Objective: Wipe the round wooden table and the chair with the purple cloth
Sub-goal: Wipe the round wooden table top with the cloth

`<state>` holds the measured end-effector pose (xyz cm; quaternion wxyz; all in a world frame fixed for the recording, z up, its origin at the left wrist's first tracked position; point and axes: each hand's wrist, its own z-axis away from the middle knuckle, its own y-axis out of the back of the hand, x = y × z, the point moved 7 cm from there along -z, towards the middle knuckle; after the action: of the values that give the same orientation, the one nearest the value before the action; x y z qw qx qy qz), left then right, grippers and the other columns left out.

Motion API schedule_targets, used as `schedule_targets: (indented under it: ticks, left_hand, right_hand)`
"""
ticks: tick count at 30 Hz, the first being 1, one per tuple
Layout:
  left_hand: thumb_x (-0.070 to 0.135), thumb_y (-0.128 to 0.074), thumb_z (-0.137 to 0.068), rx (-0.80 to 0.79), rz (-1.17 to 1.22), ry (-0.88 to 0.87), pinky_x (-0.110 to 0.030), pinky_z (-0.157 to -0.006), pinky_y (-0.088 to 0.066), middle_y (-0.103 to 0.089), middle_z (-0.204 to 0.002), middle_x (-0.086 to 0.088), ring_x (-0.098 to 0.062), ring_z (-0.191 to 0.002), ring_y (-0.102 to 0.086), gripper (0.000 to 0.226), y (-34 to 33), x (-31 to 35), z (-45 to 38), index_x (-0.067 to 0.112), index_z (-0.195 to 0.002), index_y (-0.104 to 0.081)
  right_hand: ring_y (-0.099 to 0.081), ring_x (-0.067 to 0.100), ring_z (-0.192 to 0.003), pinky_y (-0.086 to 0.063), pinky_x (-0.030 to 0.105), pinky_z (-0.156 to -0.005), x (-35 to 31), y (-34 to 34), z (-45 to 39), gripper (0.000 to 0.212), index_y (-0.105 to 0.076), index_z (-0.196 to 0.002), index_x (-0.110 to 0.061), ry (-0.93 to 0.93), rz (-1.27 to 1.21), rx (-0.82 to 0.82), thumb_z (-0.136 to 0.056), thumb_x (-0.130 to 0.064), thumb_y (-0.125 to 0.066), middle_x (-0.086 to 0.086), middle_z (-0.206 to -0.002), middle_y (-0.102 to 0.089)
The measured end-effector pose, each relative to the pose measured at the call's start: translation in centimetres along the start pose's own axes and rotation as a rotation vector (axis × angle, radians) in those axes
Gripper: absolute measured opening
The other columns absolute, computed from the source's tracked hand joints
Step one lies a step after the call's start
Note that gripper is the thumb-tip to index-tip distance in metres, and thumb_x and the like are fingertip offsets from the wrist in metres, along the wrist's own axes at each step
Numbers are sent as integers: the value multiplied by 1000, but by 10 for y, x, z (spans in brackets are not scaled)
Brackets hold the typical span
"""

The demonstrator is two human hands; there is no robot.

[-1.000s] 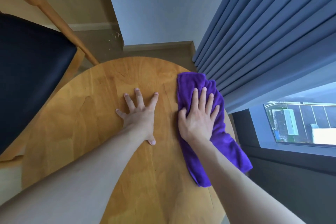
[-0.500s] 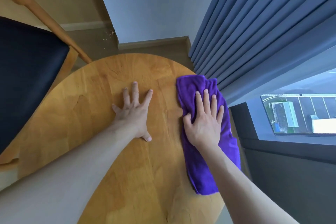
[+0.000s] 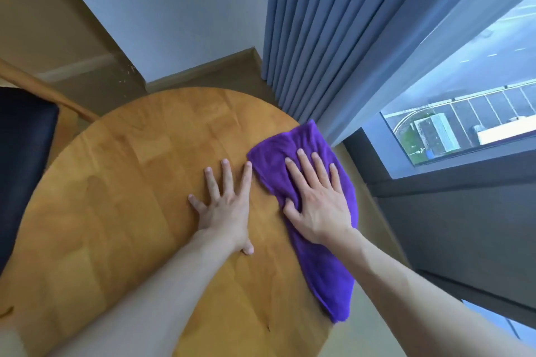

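Your right hand (image 3: pixel 317 203) presses flat, fingers spread, on the rumpled, elongated purple cloth (image 3: pixel 324 264) at the round wooden table (image 3: pixel 121 182)'s right edge, while your left hand (image 3: pixel 224 206) lies splayed on bare wood.

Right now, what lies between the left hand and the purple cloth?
Only a narrow strip of bare wooden table, per the head view; the left hand lies flat beside the purple cloth, not touching it.

The scene is being viewed by a single head-worn camera, looking steeply down and forward, close above the round wooden table (image 3: pixel 121 197).
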<state>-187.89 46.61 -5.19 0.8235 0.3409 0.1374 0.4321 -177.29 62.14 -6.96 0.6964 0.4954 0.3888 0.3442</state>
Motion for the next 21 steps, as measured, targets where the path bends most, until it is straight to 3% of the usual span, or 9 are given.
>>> schedule_targets:
  ticks: [3,6,10,15,21]
  left_hand:
    - [45,-99,-52,3,-9,4,-77,-114,-14,50,-154,-9,-45,-147,33,171,-1,1,-1,33,-146,43]
    - [44,-100,-50,12,-12,2,-78,-114,-14,50,-154,-8,-44,-148,33,171,-3,0,-2,35,-148,39]
    - [44,-101,-48,6,-8,5,-80,-112,-13,49,-154,-7,-44,-147,34,161,-4,-3,-3,33,-157,17]
    - [43,-102,-45,27,40,-1,-80,-113,-11,47,-156,-3,-42,-148,33,172,-1,-4,-2,40,-151,34]
    - [41,-103,-42,36,40,26,-80,-112,-11,43,-159,-3,-41,-150,30,173,3,-3,-4,41,-152,31]
  right_hand:
    - [10,24,-159,4,54,-127,-15,5,-34,80,-6,-165,-32,-217,-83,39,-92,-53,-31,-3,-173,3]
    - [11,26,-159,6,54,-127,-35,0,-34,78,-7,-165,-26,-279,-124,54,-93,-48,-27,0,-174,4]
    - [9,23,-159,0,54,-127,-61,-14,23,74,-8,-165,-27,-8,-89,-2,-98,-46,-32,-3,-174,2]
    - [-4,24,-160,-4,57,-127,-22,-14,59,79,-12,-164,-34,198,86,-42,-94,-55,-42,-6,-173,-8]
    - [2,27,-159,0,58,-126,-17,4,-20,75,-10,-165,-33,-188,-6,66,-96,-56,-31,-3,-174,-4]
